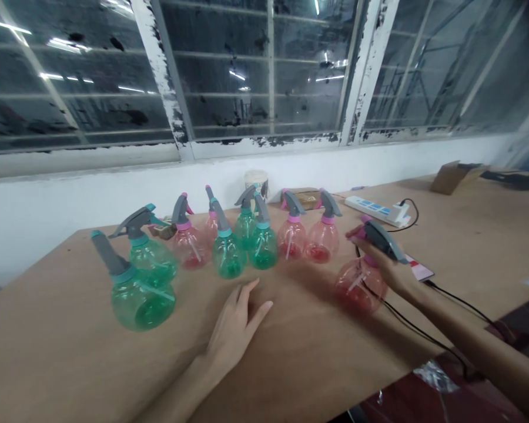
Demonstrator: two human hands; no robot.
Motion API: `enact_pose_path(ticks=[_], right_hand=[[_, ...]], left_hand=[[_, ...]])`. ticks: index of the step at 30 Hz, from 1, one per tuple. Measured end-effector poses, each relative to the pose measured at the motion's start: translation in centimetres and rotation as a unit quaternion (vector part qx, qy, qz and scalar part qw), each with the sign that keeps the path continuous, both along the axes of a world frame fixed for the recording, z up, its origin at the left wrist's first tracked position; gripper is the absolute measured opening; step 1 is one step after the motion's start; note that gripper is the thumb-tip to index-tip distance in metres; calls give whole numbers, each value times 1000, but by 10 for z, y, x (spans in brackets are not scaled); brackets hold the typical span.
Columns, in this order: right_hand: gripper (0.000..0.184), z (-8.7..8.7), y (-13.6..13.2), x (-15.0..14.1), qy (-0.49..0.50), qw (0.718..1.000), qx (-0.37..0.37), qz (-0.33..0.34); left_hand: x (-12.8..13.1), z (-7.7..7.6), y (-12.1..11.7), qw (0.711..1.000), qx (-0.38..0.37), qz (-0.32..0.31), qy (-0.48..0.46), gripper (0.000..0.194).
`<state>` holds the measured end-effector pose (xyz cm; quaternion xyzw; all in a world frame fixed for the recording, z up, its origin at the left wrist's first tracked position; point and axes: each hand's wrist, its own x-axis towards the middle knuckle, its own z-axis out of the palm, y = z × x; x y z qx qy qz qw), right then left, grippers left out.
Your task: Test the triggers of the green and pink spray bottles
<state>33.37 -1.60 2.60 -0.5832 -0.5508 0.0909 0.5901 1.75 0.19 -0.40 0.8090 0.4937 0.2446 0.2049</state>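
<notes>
My right hand (390,269) is closed round the neck of a pink spray bottle (359,288) with a grey trigger head. The bottle stands tilted on the right part of the table, and my palm partly hides its neck. My left hand (235,323) is open and holds nothing, fingers pointing toward the row of bottles. Just beyond those fingers are a green spray bottle (230,258) and another green spray bottle (263,249). Pink spray bottles (321,241) stand right of them. On the left, a large green spray bottle (143,302) is in front of another green one (154,258).
A white power strip (377,210) with a plugged-in cable lies at the back right. Near my right wrist is a phone (418,269) on a cable. Black cords (417,329) cross the table. Behind the bottles are a white tub (256,183) and a cardboard box (306,198).
</notes>
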Motion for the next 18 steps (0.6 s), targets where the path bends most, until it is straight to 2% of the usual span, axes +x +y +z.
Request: enact_pose_path(ticks=[4, 10, 18], right_hand=[[23, -2, 23, 30, 21, 998, -8, -50], [31, -3, 60, 49, -19, 990, 31, -135], [50, -5, 95, 54, -32, 987, 59, -147]], left_hand=[[-1, -2, 2, 1000, -9, 6, -7, 44], [-1, -1, 3, 1000, -18, 12, -12, 40], [-2, -2, 3, 999, -21, 16, -24, 36]])
